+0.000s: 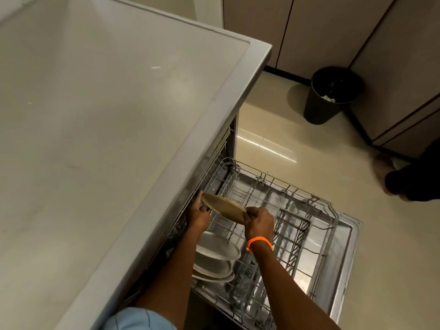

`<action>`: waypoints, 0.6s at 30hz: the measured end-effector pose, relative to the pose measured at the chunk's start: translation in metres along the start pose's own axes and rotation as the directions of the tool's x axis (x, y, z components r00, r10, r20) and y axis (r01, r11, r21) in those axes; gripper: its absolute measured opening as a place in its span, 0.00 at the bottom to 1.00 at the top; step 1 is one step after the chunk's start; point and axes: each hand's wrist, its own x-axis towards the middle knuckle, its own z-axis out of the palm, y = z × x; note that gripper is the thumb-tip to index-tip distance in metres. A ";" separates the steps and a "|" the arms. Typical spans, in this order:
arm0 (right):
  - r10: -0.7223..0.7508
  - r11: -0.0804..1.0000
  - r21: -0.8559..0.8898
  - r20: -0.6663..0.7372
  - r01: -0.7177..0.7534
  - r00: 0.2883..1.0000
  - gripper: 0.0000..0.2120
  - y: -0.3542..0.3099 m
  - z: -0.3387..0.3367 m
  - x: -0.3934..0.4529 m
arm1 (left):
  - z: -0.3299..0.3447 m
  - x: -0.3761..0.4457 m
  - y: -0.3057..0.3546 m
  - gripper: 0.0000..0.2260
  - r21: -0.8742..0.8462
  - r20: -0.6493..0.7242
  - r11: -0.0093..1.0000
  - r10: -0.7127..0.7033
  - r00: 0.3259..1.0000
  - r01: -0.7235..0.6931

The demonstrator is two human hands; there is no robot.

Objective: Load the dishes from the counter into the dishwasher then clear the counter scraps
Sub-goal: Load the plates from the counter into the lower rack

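Both hands hold one tan plate (225, 208) over the dishwasher rack (297, 225): left hand (198, 216) and right hand (258, 222) each grip an edge tight.

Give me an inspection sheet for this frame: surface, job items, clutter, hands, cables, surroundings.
Surface: counter bare where visible, a few small specks.
Job's things: tan plate held over the pulled-out rack; pale plates already slotted in the rack.
Clutter: nothing seen.
Hands: left hand and right hand each have a grip on the tan plate's edge; orange band on the right wrist.
Cables: nothing seen.
Surroundings: black bin on the floor by cabinets; dishwasher door open.
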 end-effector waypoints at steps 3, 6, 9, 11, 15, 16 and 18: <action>-0.030 0.999 -0.020 0.009 0.030 1.000 0.08 -0.001 0.006 0.004 | 0.001 0.005 -0.007 0.36 -0.034 -0.027 0.999 -0.023 0.999 0.022; -0.051 0.998 -0.037 0.033 0.053 0.998 0.09 -0.002 0.009 0.007 | -0.002 0.010 -0.013 0.42 0.005 -0.036 1.000 -0.026 0.999 0.026; -0.079 0.995 -0.051 0.026 0.081 0.997 0.09 -0.003 0.009 0.004 | -0.008 0.020 -0.024 0.43 0.031 -0.040 0.999 -0.020 0.999 0.022; -0.094 0.993 -0.071 0.009 0.095 0.996 0.08 -0.002 0.008 0.001 | -0.009 0.019 -0.022 0.42 0.044 -0.036 0.999 -0.007 0.999 0.009; -0.141 0.984 -0.110 -0.017 0.138 0.990 0.09 -0.003 0.004 -0.007 | -0.007 0.009 -0.010 0.43 0.043 -0.028 0.999 0.004 1.000 -0.003; -0.150 0.982 -0.119 -0.023 0.146 0.988 0.09 -0.003 0.004 -0.008 | -0.006 0.007 -0.007 0.43 0.043 -0.023 0.999 0.002 1.000 -0.001; -0.168 0.976 -0.146 -0.012 0.164 0.986 0.08 -0.003 0.004 -0.008 | -0.005 0.007 -0.005 0.42 0.065 -0.020 0.998 -0.007 1.000 0.008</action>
